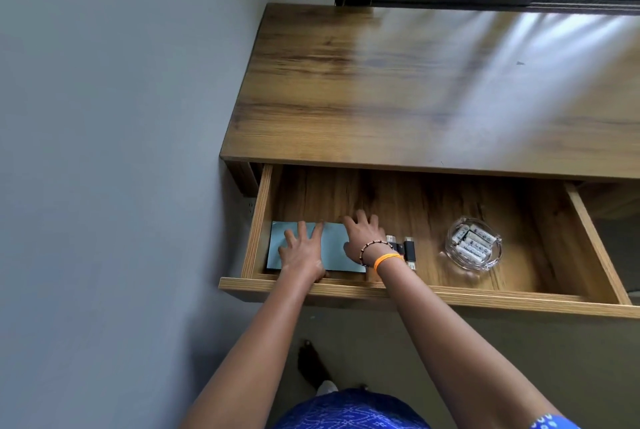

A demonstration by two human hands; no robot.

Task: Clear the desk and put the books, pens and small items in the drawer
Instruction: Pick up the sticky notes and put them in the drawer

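Pressing the pale blue book (332, 255) flat into the left front corner of the open drawer (258, 220), I have both hands down on its cover. My left hand (300, 250) lies with its fingers (302, 229) spread and straight, palm on the near part of the book, gripping nothing. My right hand (363, 238) sits on the book's right edge, fingers splayed and only slightly bent, reaching just past the far edge onto the drawer floor; it is pressing or nudging, not clutching. An orange band (388, 260) and a beaded bracelet (372, 248) circle that wrist.

Just beside my right wrist lie some small black USB sticks (408, 250), partly hidden by the wrist, so I cannot tell their exact number. Farther right, well apart from the book, a clear glass dish (473, 245) holds several white batteries (474, 241).

The worktop (415, 89) above shows only wood grain and window glare in what I can see of it, though its right end runs out of view. I judge this the last of the stowing: the book being squared away. Next I would lift both hands clear of the drawer, move them to its front panel (485, 300), and push evenly so it slides in straight. Pushing gently matters, since the batteries could roll and rattle in the dish.
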